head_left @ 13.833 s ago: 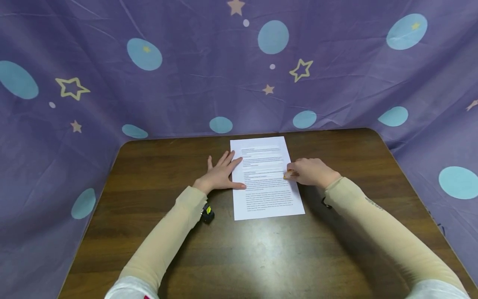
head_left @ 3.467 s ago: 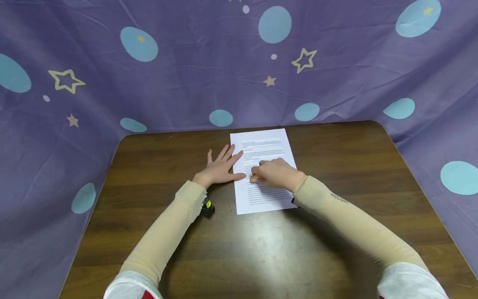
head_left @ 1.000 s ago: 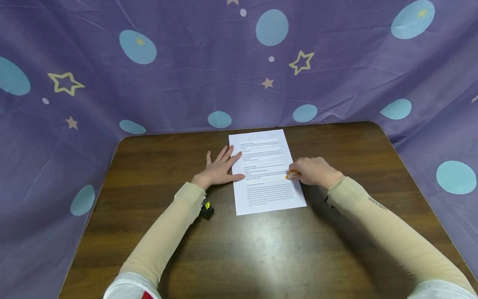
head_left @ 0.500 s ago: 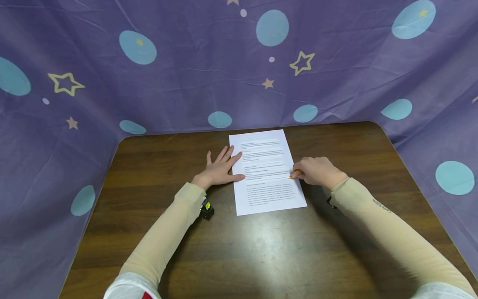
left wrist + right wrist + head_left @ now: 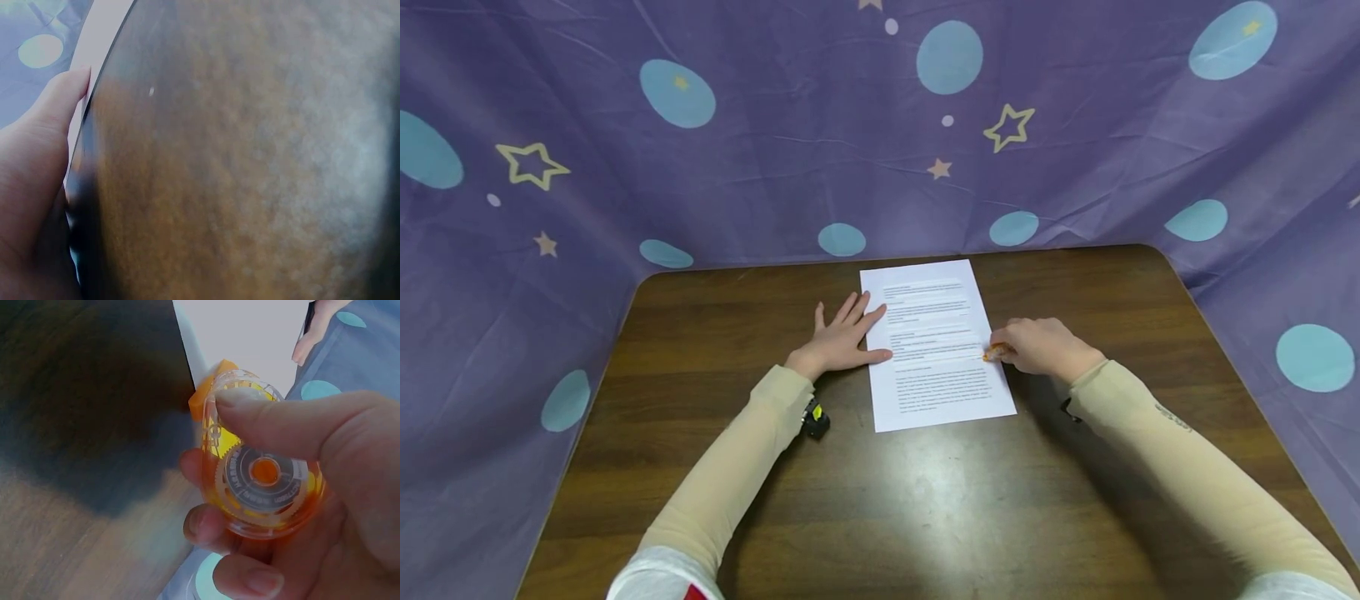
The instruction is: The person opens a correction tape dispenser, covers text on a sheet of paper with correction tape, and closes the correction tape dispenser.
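A printed sheet of paper (image 5: 936, 383) lies on the table, with pale white bands across several of its text lines. My left hand (image 5: 838, 343) rests spread on the sheet's left edge; its thumb shows in the left wrist view. At the right edge, my right hand (image 5: 1041, 346) grips an orange correction tape dispenser (image 5: 265, 472) between thumb and curled fingers. The clear case shows a dark round reel with an orange hub. The dispenser's orange tip (image 5: 987, 357) is at the paper, near the right end of a text line; whether it touches cannot be told.
The brown wooden table (image 5: 850, 517) has a strong light reflection in front of the sheet. A purple curtain (image 5: 760, 167) with stars and blue ovals stands behind and on both sides. A black wrist device (image 5: 816, 419) sits under the left wrist.
My right hand has gone from the left part of the text to the right edge with the dispenser, barely moving in the last half second. A white band shows along that path. Left hand stays.
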Tool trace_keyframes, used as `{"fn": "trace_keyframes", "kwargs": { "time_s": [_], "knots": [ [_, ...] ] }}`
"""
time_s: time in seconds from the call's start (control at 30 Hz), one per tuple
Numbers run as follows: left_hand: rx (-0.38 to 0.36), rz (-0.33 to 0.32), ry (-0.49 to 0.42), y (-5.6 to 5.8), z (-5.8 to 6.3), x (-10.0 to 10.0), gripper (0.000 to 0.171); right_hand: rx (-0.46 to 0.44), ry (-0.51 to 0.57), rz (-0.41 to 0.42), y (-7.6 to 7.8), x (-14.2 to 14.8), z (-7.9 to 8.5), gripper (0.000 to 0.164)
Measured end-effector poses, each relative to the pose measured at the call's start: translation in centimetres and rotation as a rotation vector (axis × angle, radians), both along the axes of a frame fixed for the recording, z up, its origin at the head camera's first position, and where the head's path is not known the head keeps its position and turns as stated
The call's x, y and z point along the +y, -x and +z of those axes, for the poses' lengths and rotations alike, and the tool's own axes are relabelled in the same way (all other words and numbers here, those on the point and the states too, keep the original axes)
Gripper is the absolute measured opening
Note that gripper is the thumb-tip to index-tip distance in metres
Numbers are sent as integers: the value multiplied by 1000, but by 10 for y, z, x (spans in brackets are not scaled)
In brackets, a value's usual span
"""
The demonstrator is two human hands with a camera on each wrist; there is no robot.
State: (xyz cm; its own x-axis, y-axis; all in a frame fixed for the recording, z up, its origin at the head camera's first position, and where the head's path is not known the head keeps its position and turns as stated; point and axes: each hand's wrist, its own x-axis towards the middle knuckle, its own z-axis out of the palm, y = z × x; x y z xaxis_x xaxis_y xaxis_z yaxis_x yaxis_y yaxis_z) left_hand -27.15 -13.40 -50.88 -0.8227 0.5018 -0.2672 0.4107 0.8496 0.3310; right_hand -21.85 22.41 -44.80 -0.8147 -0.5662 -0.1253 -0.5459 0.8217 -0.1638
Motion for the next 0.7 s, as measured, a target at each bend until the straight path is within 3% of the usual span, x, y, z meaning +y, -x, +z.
{"fn": "trace_keyframes", "kwargs": {
  "time_s": [0.33,0.53,0.7],
  "knots": [
    [-26,10,-34,5,-7,-2,98,39,45,62,4,-12,2,13],
    [-27,11,-36,4,-8,-2,99,49,52,101,3,-41,0,13],
    [-9,-4,-21,1,-1,0,97,62,63,151,-1,-70,-2,16]
  ]
}}
